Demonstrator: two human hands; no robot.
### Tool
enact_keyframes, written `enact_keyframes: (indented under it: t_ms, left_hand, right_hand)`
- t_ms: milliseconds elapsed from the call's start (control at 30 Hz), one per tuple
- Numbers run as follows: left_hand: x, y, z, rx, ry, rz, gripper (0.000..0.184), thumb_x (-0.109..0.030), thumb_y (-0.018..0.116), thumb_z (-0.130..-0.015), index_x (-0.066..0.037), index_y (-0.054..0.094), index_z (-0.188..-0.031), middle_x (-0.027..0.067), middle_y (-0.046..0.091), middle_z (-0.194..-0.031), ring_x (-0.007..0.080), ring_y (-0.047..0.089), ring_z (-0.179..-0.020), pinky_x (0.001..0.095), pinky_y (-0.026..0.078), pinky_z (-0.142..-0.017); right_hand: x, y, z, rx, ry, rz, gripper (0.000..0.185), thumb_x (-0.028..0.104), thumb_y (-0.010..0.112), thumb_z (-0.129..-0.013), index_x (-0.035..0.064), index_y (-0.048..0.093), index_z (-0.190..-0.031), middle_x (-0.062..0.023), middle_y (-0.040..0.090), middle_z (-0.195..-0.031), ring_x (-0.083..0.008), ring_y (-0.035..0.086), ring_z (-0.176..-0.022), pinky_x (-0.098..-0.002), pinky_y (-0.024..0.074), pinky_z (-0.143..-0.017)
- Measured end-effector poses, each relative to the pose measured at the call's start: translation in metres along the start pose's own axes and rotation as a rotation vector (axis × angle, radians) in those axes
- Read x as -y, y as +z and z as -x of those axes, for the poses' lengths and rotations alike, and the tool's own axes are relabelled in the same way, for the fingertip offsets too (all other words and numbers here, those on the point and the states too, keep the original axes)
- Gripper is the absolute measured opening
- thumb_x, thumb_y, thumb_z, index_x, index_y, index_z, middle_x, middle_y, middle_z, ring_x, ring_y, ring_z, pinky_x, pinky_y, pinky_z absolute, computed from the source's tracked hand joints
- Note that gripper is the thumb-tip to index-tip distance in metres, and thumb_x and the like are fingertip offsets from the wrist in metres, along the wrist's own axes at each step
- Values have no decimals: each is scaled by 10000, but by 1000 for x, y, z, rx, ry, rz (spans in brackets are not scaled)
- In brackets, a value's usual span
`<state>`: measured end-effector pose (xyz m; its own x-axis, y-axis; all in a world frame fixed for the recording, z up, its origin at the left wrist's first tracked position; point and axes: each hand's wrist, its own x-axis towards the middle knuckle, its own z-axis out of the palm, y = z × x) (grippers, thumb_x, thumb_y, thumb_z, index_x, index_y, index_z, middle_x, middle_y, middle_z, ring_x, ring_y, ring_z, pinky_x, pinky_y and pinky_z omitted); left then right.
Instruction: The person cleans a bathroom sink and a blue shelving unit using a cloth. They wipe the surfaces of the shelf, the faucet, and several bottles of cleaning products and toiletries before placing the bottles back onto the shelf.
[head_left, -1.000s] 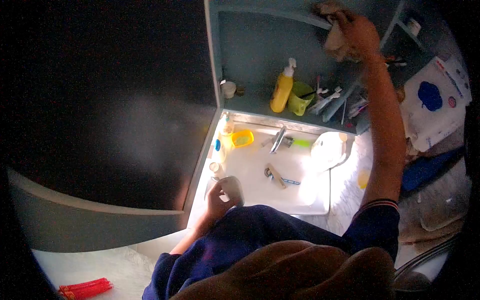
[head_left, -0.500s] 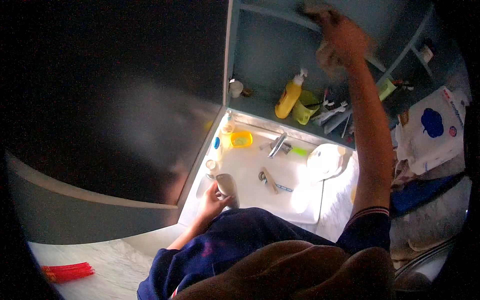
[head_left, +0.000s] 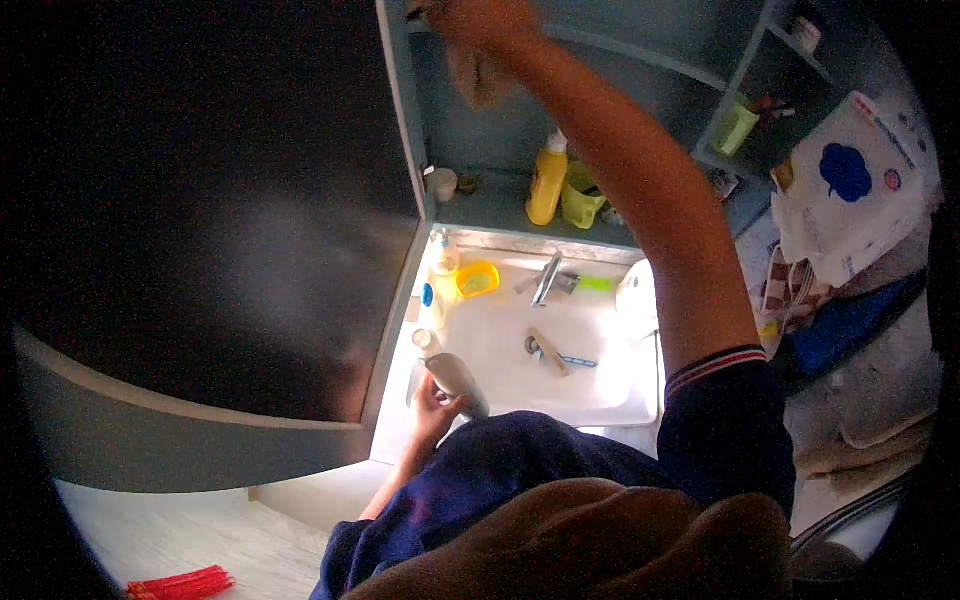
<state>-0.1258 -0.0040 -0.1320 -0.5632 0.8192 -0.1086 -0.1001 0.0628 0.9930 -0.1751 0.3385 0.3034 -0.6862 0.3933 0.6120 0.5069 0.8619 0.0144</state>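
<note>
My left hand (head_left: pixel 432 408) is wrapped round a pale grey bottle (head_left: pixel 458 382), tilted over the near left corner of the white sink (head_left: pixel 490 345). Up at the top edge of the view, my right hand (head_left: pixel 490 22) grips a brownish cloth (head_left: pixel 475 80) against the upper left part of the blue-grey cabinet (head_left: pixel 480 130). The fingers there are dark and partly cut off by the frame. Below it on the lower shelf stand a yellow pump bottle (head_left: pixel 546 185), a light green cup (head_left: pixel 582 198) and a small white jar (head_left: pixel 441 183).
A dark cabinet door (head_left: pixel 230 220) hangs open at left. Around the sink are a faucet (head_left: pixel 547 279), a yellow soap dish (head_left: pixel 478 279) and several bottles. A razor (head_left: pixel 575 361) lies in the basin. At right hangs a white printed bag (head_left: pixel 850 190); red strands (head_left: pixel 180 583) lie lower left.
My right hand has swept left with the cloth across the upper cabinet, and my forearm now covers part of the shelf. The left hand keeps hold of the bottle. The view has shifted slightly.
</note>
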Motion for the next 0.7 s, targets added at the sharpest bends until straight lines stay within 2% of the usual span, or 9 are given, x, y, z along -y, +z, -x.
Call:
enact_keyframes:
  t_ms: [67, 133, 267, 333, 367, 467, 600, 700]
  left_hand:
    - [0, -1, -4, -5, 13, -92, 582, -66, 785, -711, -25, 523, -1229, 95, 660, -1060, 201, 656, -941, 350, 553, -803]
    - [-3, 1, -4, 4, -13, -31, 588, -51, 779, -711, -20, 516, -1235, 102, 656, -1066, 209, 659, -931, 354, 556, -796]
    - [15, -8, -10, 0, -45, 74, 567, -11, 759, -724, -22, 507, -1231, 100, 652, -1055, 212, 650, -952, 357, 548, -816]
    - [6, -10, -11, -7, -64, 72, 542, -13, 759, -732, -30, 512, -1214, 82, 647, -1029, 198, 631, -985, 352, 533, -840]
    - [5, -11, -10, -6, -63, 136, 535, -28, 762, -737, -37, 513, -1210, 73, 643, -1018, 187, 624, -989, 346, 525, -831]
    - [20, -22, -16, -19, -35, 72, 516, -52, 770, -738, -33, 522, -1190, 68, 649, -1013, 184, 633, -941, 344, 519, -817]
    - [21, -32, -16, -52, -34, 20, 508, -79, 782, -724, -27, 536, -1165, 69, 659, -997, 184, 642, -897, 340, 517, -813]
    - [23, -37, -16, -74, -23, 45, 494, -100, 787, -711, -23, 551, -1139, 73, 665, -981, 180, 646, -896, 333, 517, -806]
  right_hand:
    - [-21, 18, -11, -87, -71, 16, 383, 257, 565, -870, 47, 609, -1187, -187, 612, -1185, -359, 605, -1037, -462, 479, -887]
    - [-45, 38, -6, -184, -80, -40, 367, 241, 587, -865, 47, 617, -1176, -179, 622, -1166, -356, 611, -1017, -457, 482, -876]
    - [-63, -45, 67, 54, 402, -359, 361, 256, 598, -886, 36, 620, -1172, -161, 598, -1208, -352, 583, -1036, -445, 456, -910]
    - [-128, -12, 83, -306, 240, -26, 359, 273, 567, -908, 22, 620, -1159, -164, 606, -1194, -342, 573, -1048, -457, 450, -893]
    - [-143, -19, 90, -296, 234, 40, 370, 300, 548, -911, 39, 618, -1165, -173, 617, -1160, -357, 586, -1020, -468, 460, -875]
    - [-176, -40, 115, -272, 232, 235, 408, 380, 493, -922, 89, 613, -1182, -202, 648, -1058, -402, 624, -937, -500, 493, -821]
    - [-234, -29, 110, -172, 380, 434, 390, 370, 479, -925, 95, 611, -1168, -199, 660, -1041, -422, 638, -903, -527, 503, -802]
    - [-182, -42, 109, -140, 430, 431, 381, 365, 484, -922, 84, 607, -1147, -199, 659, -1025, -421, 642, -896, -521, 511, -787]
